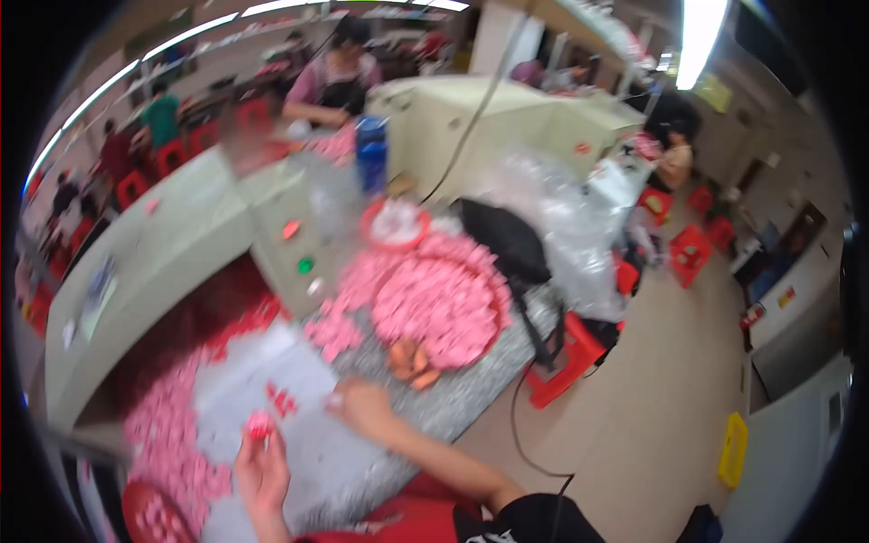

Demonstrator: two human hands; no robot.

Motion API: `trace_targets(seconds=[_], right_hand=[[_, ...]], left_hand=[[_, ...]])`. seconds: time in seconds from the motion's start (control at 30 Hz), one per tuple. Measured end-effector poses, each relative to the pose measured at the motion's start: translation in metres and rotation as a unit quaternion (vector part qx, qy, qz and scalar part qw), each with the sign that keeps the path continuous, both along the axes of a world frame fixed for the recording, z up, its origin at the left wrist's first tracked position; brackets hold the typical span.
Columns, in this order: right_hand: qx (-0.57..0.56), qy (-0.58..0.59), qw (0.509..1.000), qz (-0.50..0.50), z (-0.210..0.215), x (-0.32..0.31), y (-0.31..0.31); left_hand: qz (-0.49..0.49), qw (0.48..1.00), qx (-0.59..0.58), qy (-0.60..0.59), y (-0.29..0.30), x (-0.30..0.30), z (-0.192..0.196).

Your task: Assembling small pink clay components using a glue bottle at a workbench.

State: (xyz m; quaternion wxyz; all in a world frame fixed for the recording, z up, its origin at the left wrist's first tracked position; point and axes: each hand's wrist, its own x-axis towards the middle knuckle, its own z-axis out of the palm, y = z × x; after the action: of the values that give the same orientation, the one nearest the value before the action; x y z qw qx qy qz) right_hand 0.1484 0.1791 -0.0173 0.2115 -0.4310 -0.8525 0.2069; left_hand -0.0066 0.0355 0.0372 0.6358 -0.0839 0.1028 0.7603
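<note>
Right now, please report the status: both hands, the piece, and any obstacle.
Left hand pinches a small pink-red plastic piece. Right hand rests on the grey speckled worktop, fingers blurred. Heaps of pink pieces around; nothing between the hands.

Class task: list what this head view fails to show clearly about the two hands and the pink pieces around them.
- Left hand: holds a small pink piece; blur hides its shape.
- Right hand: fingertips smeared by blur; grip unclear.
- Pink pile in the red tray: single pieces too blurred to separate.
</note>
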Motion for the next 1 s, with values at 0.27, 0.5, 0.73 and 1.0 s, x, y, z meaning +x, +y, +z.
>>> trace_targets(seconds=[0.27,0.5,0.73,1.0], right_hand=[[-0.076,0.150,0.985,-0.047,-0.006,0.030,0.025],[0.002,0.082,0.996,-0.034,0.004,-0.016,-0.019],[0.007,0.038,0.999,0.010,0.011,-0.019,-0.013],[-0.095,0.274,0.932,0.220,0.105,-0.039,-0.078]], left_hand=[[0.044,0.997,0.000,-0.059,-0.048,0.001,0.003],[0.035,0.997,-0.051,-0.046,-0.062,0.006,0.006],[0.041,0.995,-0.073,0.051,-0.055,0.000,0.009],[0.077,0.962,-0.087,0.249,-0.047,0.002,0.025]])
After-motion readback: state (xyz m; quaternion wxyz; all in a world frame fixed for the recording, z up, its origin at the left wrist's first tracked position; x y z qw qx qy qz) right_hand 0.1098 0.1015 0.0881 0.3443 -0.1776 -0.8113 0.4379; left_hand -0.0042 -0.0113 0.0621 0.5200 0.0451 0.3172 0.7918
